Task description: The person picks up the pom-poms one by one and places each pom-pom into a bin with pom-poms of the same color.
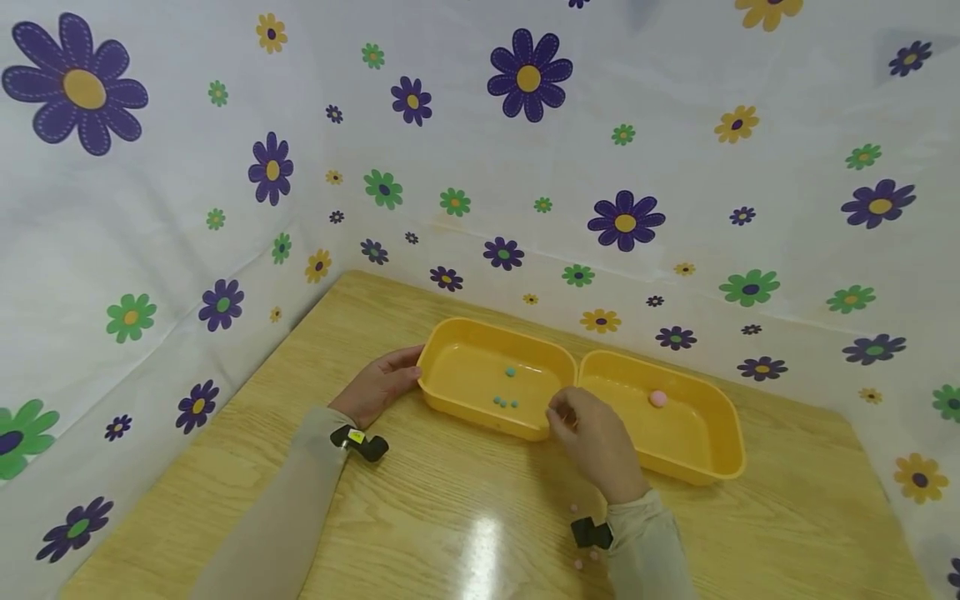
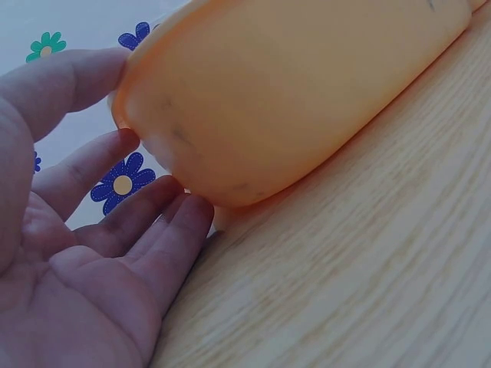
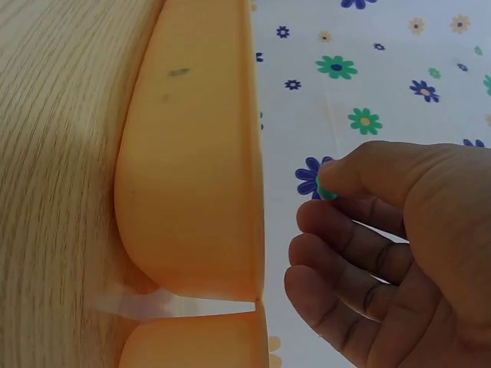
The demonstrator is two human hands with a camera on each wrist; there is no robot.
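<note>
My left hand (image 1: 381, 385) holds the left end of a yellow plastic tray (image 1: 465, 367). In the left wrist view its thumb lies at the rim and the fingertips touch the outer wall. Above the near right corner of that tray is my right hand (image 1: 596, 437). Its thumb and index finger pinch a small teal ball (image 3: 327, 188), seen in the right wrist view, while the other fingers stay loosely bent. Inside the left tray lie a teal ball (image 1: 510, 372) and several smaller teal bits (image 1: 503, 404) nearer the front wall.
A second yellow tray (image 1: 693, 433) stands end to end with the first and contains a pink ball (image 1: 657, 398). Small pink bits (image 1: 578, 564) lie on the wooden table (image 1: 420, 517) near my right wrist. Flower-patterned white sheeting (image 1: 465, 133) encloses the back and sides.
</note>
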